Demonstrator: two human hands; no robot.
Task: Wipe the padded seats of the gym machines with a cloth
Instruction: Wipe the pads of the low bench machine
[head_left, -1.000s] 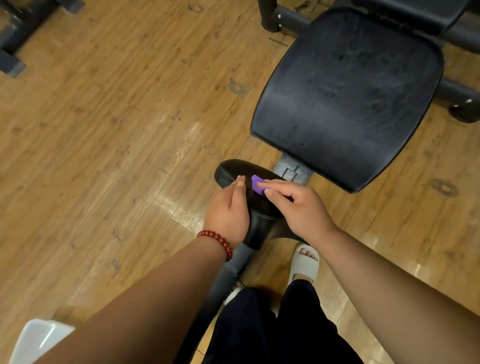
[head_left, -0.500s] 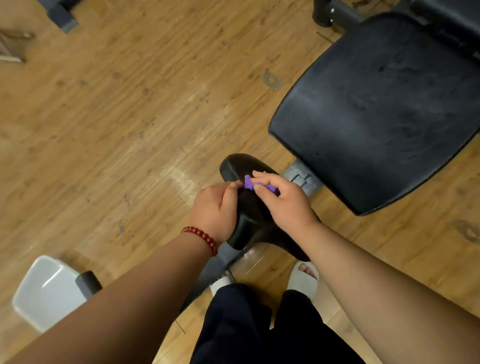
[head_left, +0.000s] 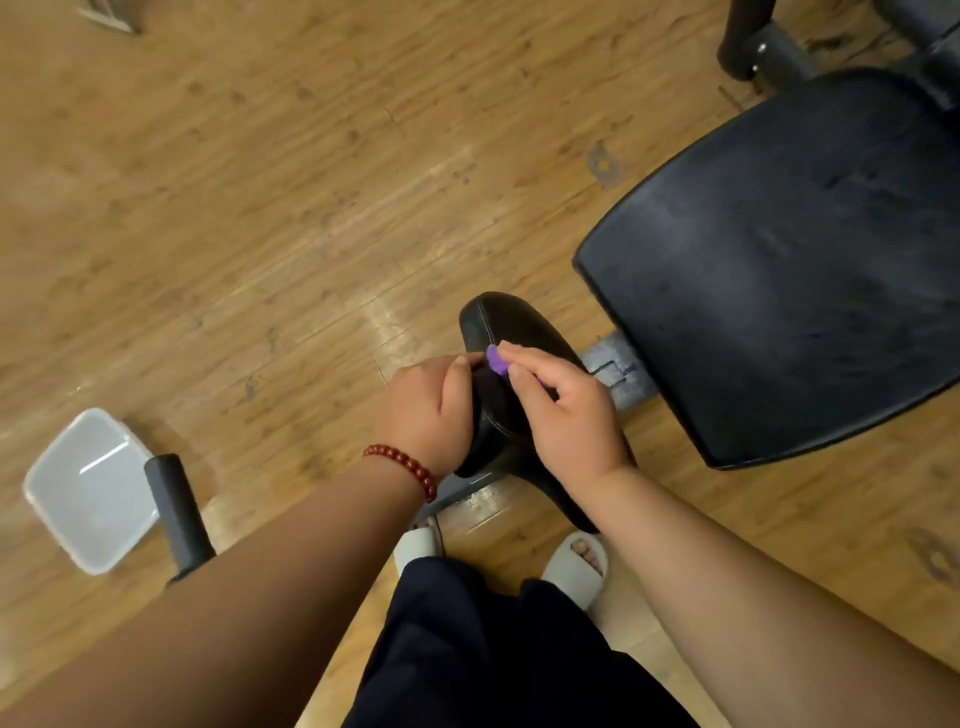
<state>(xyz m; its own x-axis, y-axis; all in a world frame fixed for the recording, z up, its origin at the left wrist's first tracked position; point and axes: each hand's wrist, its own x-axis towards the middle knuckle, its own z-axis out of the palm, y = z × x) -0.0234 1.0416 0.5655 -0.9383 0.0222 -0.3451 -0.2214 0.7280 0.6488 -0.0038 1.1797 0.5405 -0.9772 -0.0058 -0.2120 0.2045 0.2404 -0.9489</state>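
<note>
A small black padded seat (head_left: 511, 325) stands low in the middle of the head view. My left hand (head_left: 431, 408), with a red bead bracelet at the wrist, grips the pad's left edge. My right hand (head_left: 566, 410) lies on top of the pad and pinches a small purple cloth (head_left: 496, 359) against it; only a corner of the cloth shows past the fingers. A much larger black padded seat (head_left: 789, 270) sits to the right, apart from both hands.
The floor is wood plank. A clear plastic tub (head_left: 88, 488) sits at the lower left beside a black foam-covered bar (head_left: 176, 512). A grey metal frame bracket (head_left: 615, 371) joins the two pads. My feet in white sandals (head_left: 579, 569) stand just below the small pad.
The view has swung left and down, bringing the tub and bar into sight. My right hand with the cloth has slid slightly along the small pad; my left hand keeps its grip.
</note>
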